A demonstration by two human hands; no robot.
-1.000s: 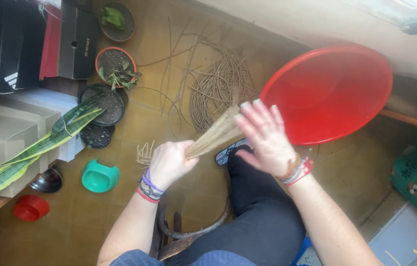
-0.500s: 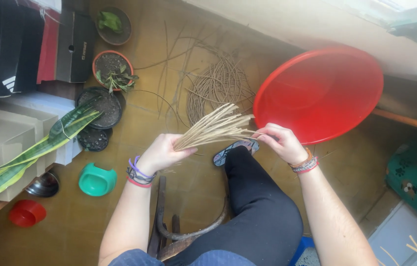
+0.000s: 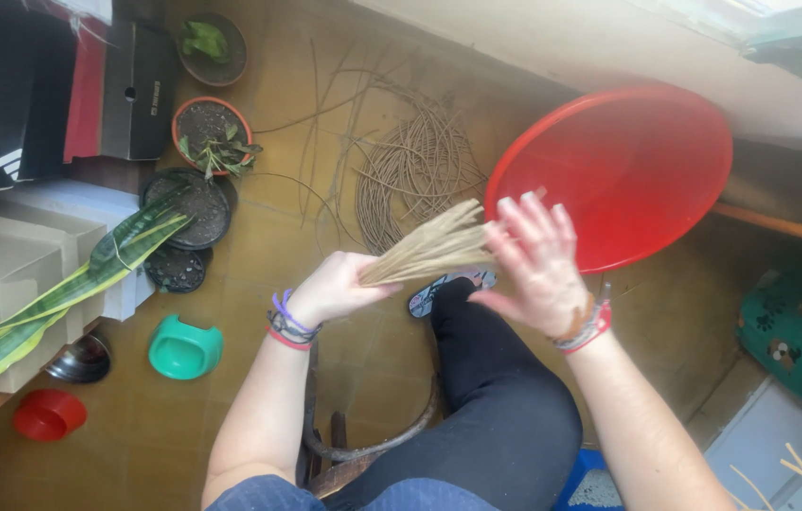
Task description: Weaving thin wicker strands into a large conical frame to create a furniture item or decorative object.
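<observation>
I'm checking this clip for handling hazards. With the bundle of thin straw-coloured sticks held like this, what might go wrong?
The left hand grips the stick bundle at one end only, so the fanned far ends, which the open right hand merely pats, may slip loose and scatter. The bundle sits close to the red basin, so a wide pat might knock it. Dropped sticks could tangle in the coil of reeds on the floor.

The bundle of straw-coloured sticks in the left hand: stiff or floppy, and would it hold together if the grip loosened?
The bundle of sticks probably is fairly stiff: its strands jut straight past the left hand without drooping. It looks light. No tie shows and the free ends fan out by the right hand, so it would likely scatter.
</observation>
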